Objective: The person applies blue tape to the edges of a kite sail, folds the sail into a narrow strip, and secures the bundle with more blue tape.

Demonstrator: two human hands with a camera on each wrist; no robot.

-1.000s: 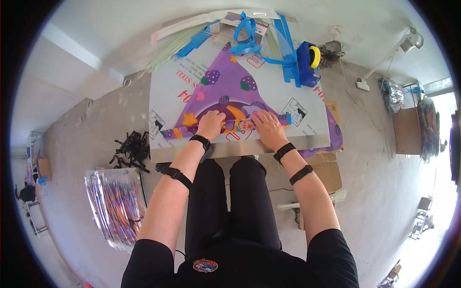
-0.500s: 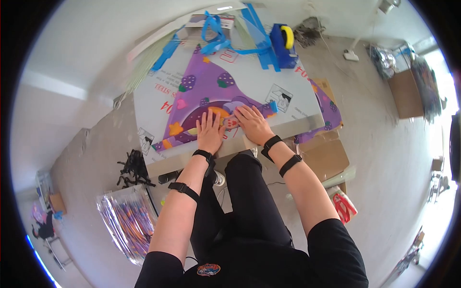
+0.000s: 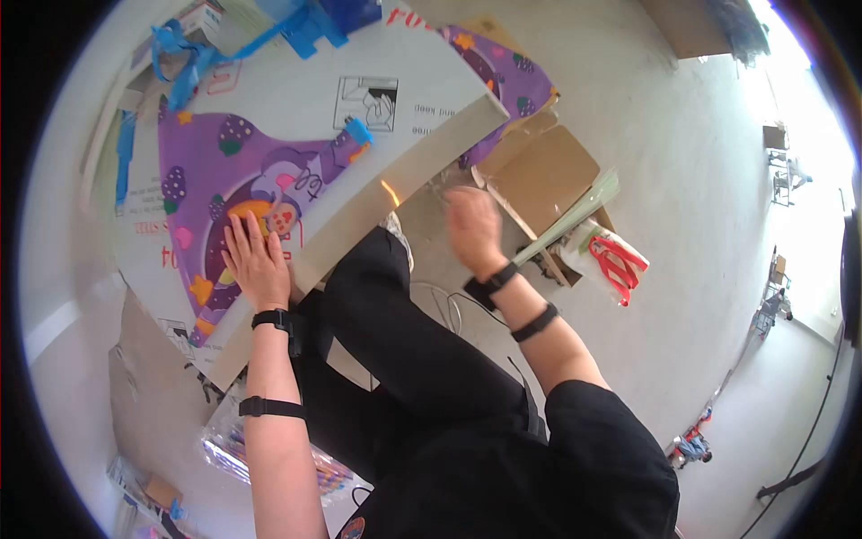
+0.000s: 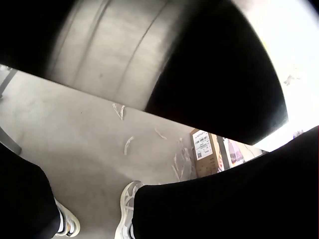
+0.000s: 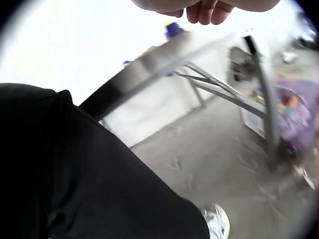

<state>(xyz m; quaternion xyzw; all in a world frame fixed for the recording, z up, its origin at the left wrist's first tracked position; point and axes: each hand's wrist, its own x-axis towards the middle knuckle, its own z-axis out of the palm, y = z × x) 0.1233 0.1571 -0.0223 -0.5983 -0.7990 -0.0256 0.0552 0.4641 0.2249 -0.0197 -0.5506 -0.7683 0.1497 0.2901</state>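
A purple printed sheet (image 3: 238, 166) with strawberries and stars lies on the white table top, a short blue piece (image 3: 358, 132) at its right tip. The left hand (image 3: 259, 265) rests on the sheet's lower part, fingers straight and spread. Off the table's front edge, over the floor side, is the right hand (image 3: 474, 227), blurred, with nothing seen in it. In the right wrist view, the fingertips (image 5: 205, 12) of that hand show at the top, slightly bent, beside the table edge. The left wrist view does not clearly show the left hand.
Blue strips (image 3: 184, 67) lie at the table's far left. Right of the table stand an open cardboard box (image 3: 548, 175), pale thin sticks (image 3: 575, 211) and a bag with red print (image 3: 618, 265). Another purple printed sheet (image 3: 519, 76) lies beyond the table's right edge.
The right hand has lifted off the sheet and moved right, past the table edge. The left hand stays on the sheet. The head view has swung to the right.
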